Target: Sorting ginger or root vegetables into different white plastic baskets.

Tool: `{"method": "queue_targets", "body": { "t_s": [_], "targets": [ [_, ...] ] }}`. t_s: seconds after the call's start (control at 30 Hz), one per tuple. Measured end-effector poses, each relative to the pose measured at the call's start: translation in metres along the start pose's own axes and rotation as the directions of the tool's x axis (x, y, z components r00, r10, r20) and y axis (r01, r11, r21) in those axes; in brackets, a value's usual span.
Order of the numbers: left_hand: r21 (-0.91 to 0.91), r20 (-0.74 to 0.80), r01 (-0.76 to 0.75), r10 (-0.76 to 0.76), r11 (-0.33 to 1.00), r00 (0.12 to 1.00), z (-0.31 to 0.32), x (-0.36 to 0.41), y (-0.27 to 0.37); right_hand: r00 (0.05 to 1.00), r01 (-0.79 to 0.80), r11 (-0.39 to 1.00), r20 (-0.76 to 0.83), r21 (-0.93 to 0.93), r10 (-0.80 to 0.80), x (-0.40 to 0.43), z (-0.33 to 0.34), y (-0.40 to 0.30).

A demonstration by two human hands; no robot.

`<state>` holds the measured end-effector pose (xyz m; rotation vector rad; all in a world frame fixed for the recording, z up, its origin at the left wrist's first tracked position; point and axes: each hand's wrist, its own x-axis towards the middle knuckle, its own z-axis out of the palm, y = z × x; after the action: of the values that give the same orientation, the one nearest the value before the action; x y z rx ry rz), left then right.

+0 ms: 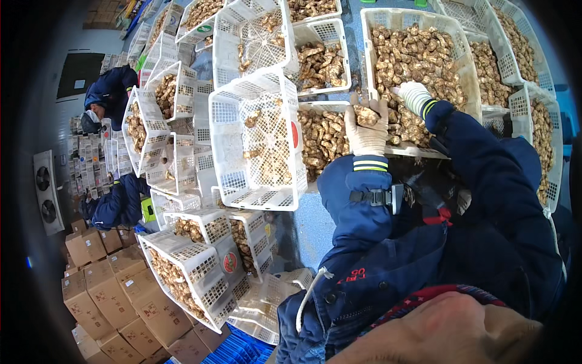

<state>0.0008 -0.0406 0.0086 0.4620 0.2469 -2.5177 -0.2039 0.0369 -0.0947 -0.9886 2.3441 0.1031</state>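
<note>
On the upturned palm of my left hand [369,136], in a pale knitted glove, rests a knobbly brown mushroom [366,116]. The fingers curl up around it, at the near left corner of a large white plastic crate [470,86]. Inside that crate, my right hand [416,97], in a white and green striped glove, reaches over heaped mushrooms [413,54]. Its fingertips point left and touch the heap; whether they pinch a piece is hidden. Left of my left hand stands a white crate of mushrooms [320,136], partly under its wrist.
A raised perforated crate [223,173] with a few mushrooms stands at left. More filled crates [541,132] line the right. Two co-workers [111,93] bend over crates at far left. Cardboard boxes [154,309] are stacked at lower left, near blue plastic crates [236,346].
</note>
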Motion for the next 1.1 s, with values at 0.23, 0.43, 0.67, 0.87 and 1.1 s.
{"method": "queue_targets", "body": {
  "t_s": [0.23,0.43,0.67,0.87,1.1],
  "targets": [
    [-0.103,-0.013,-0.075,0.074,0.992,0.997,0.012,-0.001,0.01,0.918,0.3,0.923,0.335,-0.241,-0.211,-0.027,-0.02,0.019],
    [-0.054,0.02,-0.001,0.002,0.999,1.0,0.024,-0.008,0.001,0.831,0.202,0.979,-0.523,-0.031,-0.188,-0.005,-0.041,-0.001],
    [0.18,-0.102,-0.031,0.05,0.983,0.994,0.01,0.0,-0.003,0.948,0.208,0.973,-0.263,0.096,-0.177,0.009,-0.032,0.016],
    [0.348,-0.157,0.046,0.01,0.936,0.988,-0.006,0.006,-0.004,0.987,0.079,0.729,-0.158,0.679,0.04,-0.026,-0.031,0.044],
    [0.323,-0.118,0.093,-0.058,0.942,0.991,-0.007,0.004,-0.006,0.929,0.367,0.301,-0.365,0.88,-0.066,-0.102,-0.054,-0.05]
  ]
}}
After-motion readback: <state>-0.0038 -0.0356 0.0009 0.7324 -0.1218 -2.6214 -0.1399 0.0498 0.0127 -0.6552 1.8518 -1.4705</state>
